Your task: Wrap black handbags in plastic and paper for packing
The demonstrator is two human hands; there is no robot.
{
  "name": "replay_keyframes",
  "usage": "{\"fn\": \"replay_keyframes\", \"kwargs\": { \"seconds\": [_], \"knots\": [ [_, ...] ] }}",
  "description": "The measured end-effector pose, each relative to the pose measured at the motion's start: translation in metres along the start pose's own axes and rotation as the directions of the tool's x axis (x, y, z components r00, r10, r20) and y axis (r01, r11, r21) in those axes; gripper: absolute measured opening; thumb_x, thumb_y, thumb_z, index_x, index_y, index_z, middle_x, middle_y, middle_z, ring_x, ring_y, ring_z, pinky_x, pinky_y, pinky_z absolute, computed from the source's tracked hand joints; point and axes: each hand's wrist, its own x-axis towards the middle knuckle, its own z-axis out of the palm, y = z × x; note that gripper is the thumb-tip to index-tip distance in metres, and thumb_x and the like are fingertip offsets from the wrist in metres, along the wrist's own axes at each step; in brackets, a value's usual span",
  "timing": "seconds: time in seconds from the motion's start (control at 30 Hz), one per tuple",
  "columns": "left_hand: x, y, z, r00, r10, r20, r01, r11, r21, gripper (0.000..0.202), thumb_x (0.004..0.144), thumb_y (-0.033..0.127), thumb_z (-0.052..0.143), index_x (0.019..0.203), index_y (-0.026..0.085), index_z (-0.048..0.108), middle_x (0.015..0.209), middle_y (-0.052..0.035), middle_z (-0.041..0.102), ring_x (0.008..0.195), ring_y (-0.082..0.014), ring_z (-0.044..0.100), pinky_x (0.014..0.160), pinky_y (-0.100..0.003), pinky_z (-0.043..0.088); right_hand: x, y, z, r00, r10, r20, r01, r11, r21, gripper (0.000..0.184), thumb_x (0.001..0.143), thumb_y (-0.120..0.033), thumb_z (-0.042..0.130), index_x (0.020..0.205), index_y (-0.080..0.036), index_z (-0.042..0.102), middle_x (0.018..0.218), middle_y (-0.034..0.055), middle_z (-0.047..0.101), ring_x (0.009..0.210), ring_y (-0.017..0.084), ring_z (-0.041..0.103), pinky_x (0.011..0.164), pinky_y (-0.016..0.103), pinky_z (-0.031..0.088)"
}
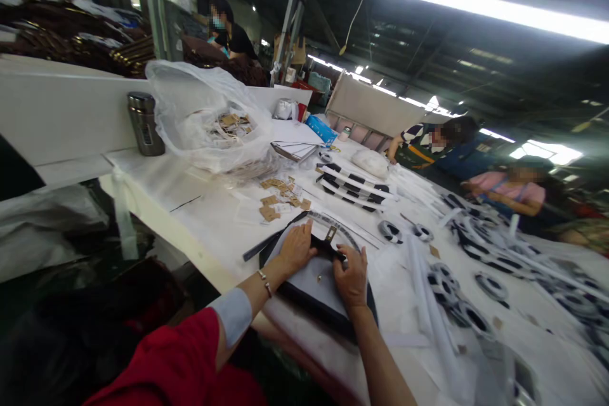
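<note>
A flat handbag, white-fronted with black trim, lies on the white table in front of me. My left hand rests on the bag's upper left part, fingers bent down at its top edge. My right hand presses on the bag's right side, its fingers curled around a dark strap piece with a metal buckle. A grey strap arcs just beyond the bag. Several small brown paper tags lie further out.
A clear plastic bag of tags and a steel flask stand at the back left. Black-and-white striped bags and rolled straps cover the right side. Three other people work further along and behind the table.
</note>
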Motion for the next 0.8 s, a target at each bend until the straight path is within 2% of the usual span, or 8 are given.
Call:
{"fn": "replay_keyframes", "kwargs": {
  "seconds": [0.1, 0.2, 0.33, 0.47, 0.63, 0.8],
  "knots": [
    [0.0, -0.001, 0.0, 1.0, -0.005, 0.021, 0.006, 0.999, -0.05, 0.069, 0.083, 0.029, 0.066, 0.139, 0.007, 0.033, 0.121, -0.0206, 0.06, 0.114, -0.0325, 0.057, 0.1, -0.046, 0.041, -0.001, -0.006, -0.001, 0.994, -0.107, 0.007, 0.106, 0.993, 0.052, 0.018, 0.093, -0.028, 0.046, 0.1, -0.021, 0.061, 0.102, 0.0077, 0.07, 0.103, 0.022, 0.062, 0.115, 0.051, 0.028],
    [-0.001, -0.001, -0.005, 0.999, 0.011, 0.047, -0.005, 0.993, -0.116, 0.057, 0.081, 0.022, 0.064, 0.131, 0.009, 0.041, 0.12, -0.0192, 0.061, 0.114, -0.0319, 0.057, 0.102, -0.046, 0.04, 0.0, -0.011, -0.002, 0.982, -0.188, 0.016, 0.187, 0.98, 0.065, 0.024, 0.095, -0.034, 0.05, 0.108, -0.019, 0.062, 0.101, 0.0083, 0.068, 0.102, 0.024, 0.059, 0.11, 0.048, 0.035],
    [0.002, -0.003, -0.014, 0.997, 0.027, 0.077, -0.008, 0.971, -0.24, 0.039, 0.075, 0.009, 0.056, 0.113, 0.016, 0.052, 0.11, -0.0108, 0.065, 0.108, -0.0265, 0.059, 0.1, -0.042, 0.044, 0.001, -0.014, -0.007, 0.985, -0.162, 0.065, 0.16, 0.987, 0.03, 0.034, 0.094, -0.038, 0.051, 0.12, -0.02, 0.063, 0.095, 0.0081, 0.065, 0.1, 0.027, 0.055, 0.101, 0.047, 0.041],
    [0.005, -0.009, -0.017, 0.996, -0.009, 0.089, 0.042, 0.926, -0.375, 0.041, 0.068, -0.001, 0.043, 0.102, 0.019, 0.055, 0.096, -0.0058, 0.067, 0.094, -0.021, 0.062, 0.089, -0.035, 0.05, 0.001, -0.017, -0.012, 0.975, -0.191, 0.113, 0.184, 0.98, 0.074, 0.028, 0.095, -0.031, 0.048, 0.111, -0.022, 0.07, 0.085, 0.0054, 0.062, 0.089, 0.023, 0.055, 0.098, 0.044, 0.042],
    [0.01, -0.013, -0.013, 0.991, -0.105, 0.083, 0.133, 0.842, -0.522, 0.046, 0.068, -0.006, 0.034, 0.102, 0.018, 0.053, 0.096, -0.0044, 0.067, 0.089, -0.0154, 0.065, 0.083, -0.029, 0.053, 0.001, -0.026, -0.019, 0.961, -0.238, 0.143, 0.216, 0.964, 0.153, 0.031, 0.096, -0.023, 0.043, 0.11, -0.021, 0.07, 0.111, 0.011, 0.065, 0.107, 0.024, 0.058, 0.096, 0.042, 0.047],
    [0.011, -0.009, -0.014, 0.98, -0.182, 0.077, 0.192, 0.776, -0.6, 0.036, 0.075, -0.004, 0.033, 0.096, 0.018, 0.053, 0.09, -0.0043, 0.066, 0.083, -0.0143, 0.066, 0.078, -0.028, 0.054, 0.002, -0.034, -0.035, 0.887, -0.401, 0.227, 0.333, 0.899, 0.285, 0.031, 0.097, -0.021, 0.047, 0.122, -0.024, 0.065, 0.119, 0.0096, 0.068, 0.114, 0.024, 0.06, 0.1, 0.046, 0.05]
  ]
}}
